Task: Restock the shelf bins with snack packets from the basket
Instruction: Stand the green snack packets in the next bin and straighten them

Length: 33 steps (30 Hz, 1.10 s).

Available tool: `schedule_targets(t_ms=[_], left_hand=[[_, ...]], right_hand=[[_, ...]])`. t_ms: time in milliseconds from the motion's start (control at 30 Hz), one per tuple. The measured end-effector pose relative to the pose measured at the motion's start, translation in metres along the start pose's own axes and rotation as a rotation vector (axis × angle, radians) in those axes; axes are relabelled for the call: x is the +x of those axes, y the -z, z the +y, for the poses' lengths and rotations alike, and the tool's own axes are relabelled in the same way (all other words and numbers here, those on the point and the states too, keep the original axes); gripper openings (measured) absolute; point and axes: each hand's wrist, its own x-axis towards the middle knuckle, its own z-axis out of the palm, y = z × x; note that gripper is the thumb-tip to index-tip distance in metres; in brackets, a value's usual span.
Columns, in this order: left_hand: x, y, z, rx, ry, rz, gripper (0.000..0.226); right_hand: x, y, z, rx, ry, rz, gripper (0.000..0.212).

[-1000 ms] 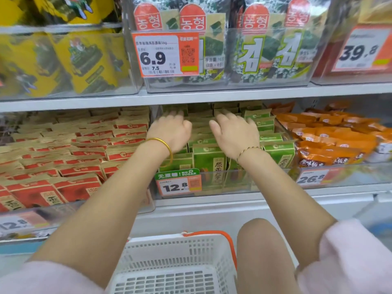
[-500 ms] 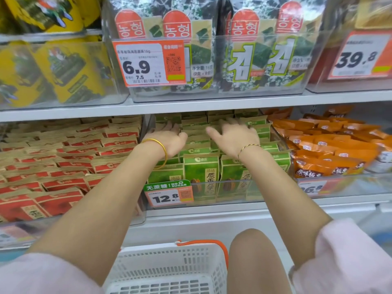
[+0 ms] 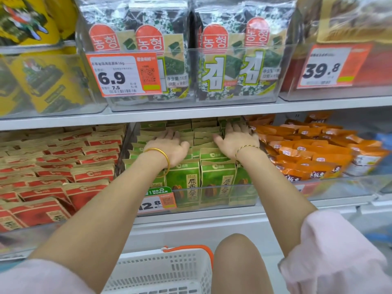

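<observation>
Both slid deeper: left hand [image 3: 169, 148], right hand [image 3: 237, 143] pressing green packets [image 3: 218, 177].

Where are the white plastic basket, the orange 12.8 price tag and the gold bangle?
white plastic slotted basket [image 3: 157, 270]: head view, slotted wall below the rim.
orange 12.8 price tag [image 3: 161, 203]: head view, middle of its visible part.
gold metal bangle [image 3: 158, 149]: head view, top arc on left wrist.

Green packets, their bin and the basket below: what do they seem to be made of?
Green packets: likely matte, kraft-look paper or film; the tan ribbed tops show no glare. Bin: clear, glossy rigid plastic; the packets show through its front wall, which carries reflections. Basket: white moulded plastic, semi-matte, with slotted walls.
</observation>
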Motion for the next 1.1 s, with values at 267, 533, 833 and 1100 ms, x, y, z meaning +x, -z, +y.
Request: schedule_targets(t_ms=[267,533,833,1100], left_hand=[[-0.036,0.005,-0.003,0.024,0.076,0.257,0.054],[-0.055,-0.007,-0.002,-0.092,0.025,0.251,0.051],[-0.154,-0.008,-0.132,-0.251,0.113,0.53,0.055],[-0.18,-0.025,-0.236,-0.053,0.233,0.25,0.052]], right_hand=[[-0.055,-0.009,-0.021,-0.022,0.217,0.222,0.062],[-0.07,-0.019,-0.038,-0.033,0.194,0.172,0.058],[-0.136,-0.03,-0.188,0.193,0.596,0.313,0.047],[-0.149,-0.056,-0.275,0.129,0.755,0.216,0.053]])
